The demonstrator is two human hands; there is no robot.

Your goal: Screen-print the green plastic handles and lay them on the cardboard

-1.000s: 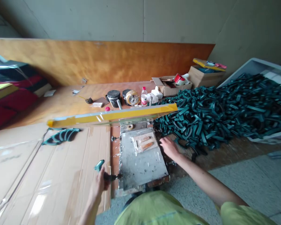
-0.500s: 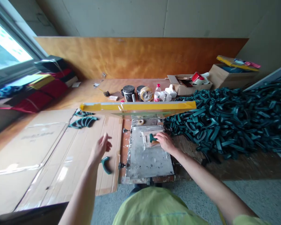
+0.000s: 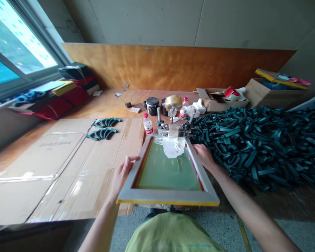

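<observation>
A screen-printing frame (image 3: 170, 197) with green mesh and a smear of white ink (image 3: 173, 147) lies lowered flat in front of me, hinged at its far end. My left hand (image 3: 123, 173) grips the frame's left rail. My right hand (image 3: 203, 155) rests on the frame's right rail near the far end, beside a large heap of dark green plastic handles (image 3: 257, 140). What lies under the screen is hidden.
Flattened cardboard (image 3: 55, 168) covers the table to the left, with two rows of green handles (image 3: 103, 133) on it. Behind the frame stand a water bottle (image 3: 147, 124), black ink tins (image 3: 152, 105), a tape roll (image 3: 173, 102) and open boxes (image 3: 220, 98). Folded cloth (image 3: 55, 101) lies by the window.
The raised frame has swung down flat over the plate. My left hand left the green handle on the cardboard and took the left rail; my right hand moved from the plate to the right rail.
</observation>
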